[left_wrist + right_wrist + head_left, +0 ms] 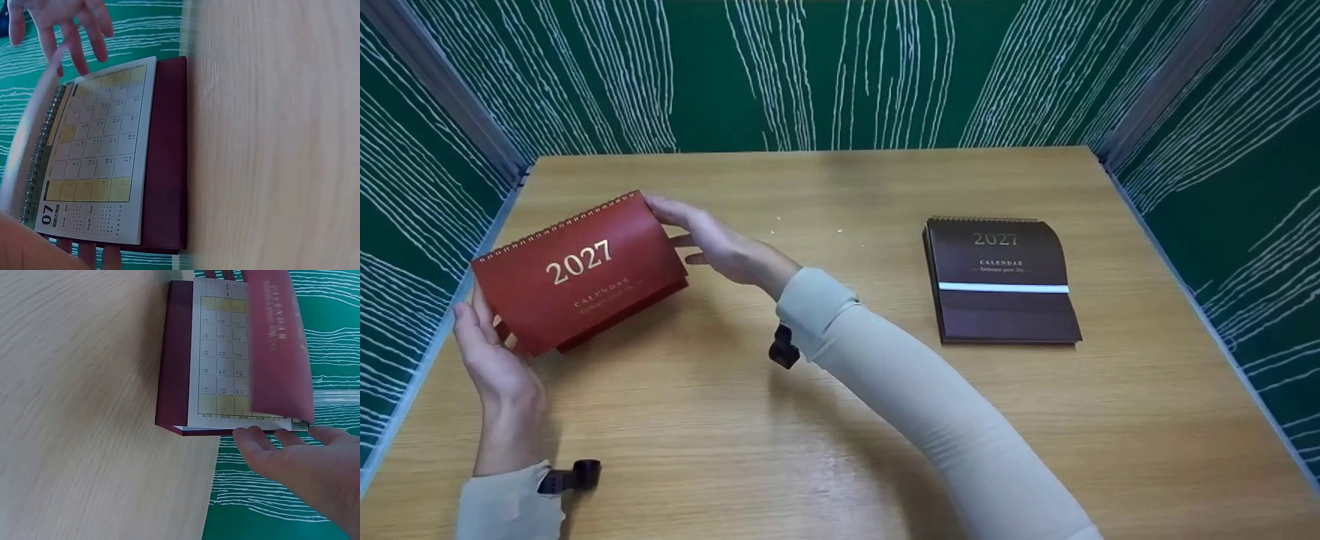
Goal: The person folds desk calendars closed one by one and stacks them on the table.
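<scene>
A red 2027 desk calendar (585, 281) stands tilted at the left of the table, its spiral edge up and its red cover draped over the front. Under that cover, the left wrist view shows a printed month page (95, 140) and the dark red base (164, 157). At the calendar's left end is my left hand (506, 371), its fingers against the side and partly hidden behind it. My right hand (720, 244) reaches across to the opposite end. Its extended fingers (256, 439) lie along the short edge in the right wrist view.
A dark brown 2027 calendar (1001, 315) with a pale band lies at the right of the wooden table (840, 420). Small white specks dot the tabletop near the middle. Green walls (705, 75) with white streaks enclose the back and sides.
</scene>
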A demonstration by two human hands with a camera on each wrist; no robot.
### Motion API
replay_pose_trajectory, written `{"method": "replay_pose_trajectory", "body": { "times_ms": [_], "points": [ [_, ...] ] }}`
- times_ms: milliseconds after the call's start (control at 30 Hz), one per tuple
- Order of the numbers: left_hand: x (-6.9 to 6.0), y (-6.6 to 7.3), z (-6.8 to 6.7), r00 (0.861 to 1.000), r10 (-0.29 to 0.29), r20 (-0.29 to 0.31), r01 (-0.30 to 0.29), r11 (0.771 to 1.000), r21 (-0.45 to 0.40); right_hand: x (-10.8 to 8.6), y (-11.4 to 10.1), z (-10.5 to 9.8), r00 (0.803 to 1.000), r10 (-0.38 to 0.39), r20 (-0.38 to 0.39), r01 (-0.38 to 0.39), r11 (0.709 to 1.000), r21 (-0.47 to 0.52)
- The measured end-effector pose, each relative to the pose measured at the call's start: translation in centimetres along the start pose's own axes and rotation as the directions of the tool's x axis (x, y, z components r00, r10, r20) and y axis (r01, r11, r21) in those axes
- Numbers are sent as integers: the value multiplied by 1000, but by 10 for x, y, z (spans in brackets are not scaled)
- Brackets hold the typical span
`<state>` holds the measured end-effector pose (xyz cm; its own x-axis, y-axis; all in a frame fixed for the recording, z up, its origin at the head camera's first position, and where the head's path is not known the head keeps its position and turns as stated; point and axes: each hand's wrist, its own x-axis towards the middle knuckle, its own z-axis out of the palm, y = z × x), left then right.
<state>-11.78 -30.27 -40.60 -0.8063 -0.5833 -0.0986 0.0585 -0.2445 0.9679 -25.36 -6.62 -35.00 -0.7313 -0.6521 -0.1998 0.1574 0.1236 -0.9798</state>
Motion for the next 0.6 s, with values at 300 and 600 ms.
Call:
{"method": "replay_pose_trajectory", "body": {
  "times_ms": [300,600],
  "points": [
    [-1,-3,0,998,32,53,-37,995,89,3,9,1,1000,17,-9,-17,1000,16],
    [0,2,1,1000,7,25,-12,979,202,7,17,2,1000,26,-15,-26,999,-21]
  ]
}}
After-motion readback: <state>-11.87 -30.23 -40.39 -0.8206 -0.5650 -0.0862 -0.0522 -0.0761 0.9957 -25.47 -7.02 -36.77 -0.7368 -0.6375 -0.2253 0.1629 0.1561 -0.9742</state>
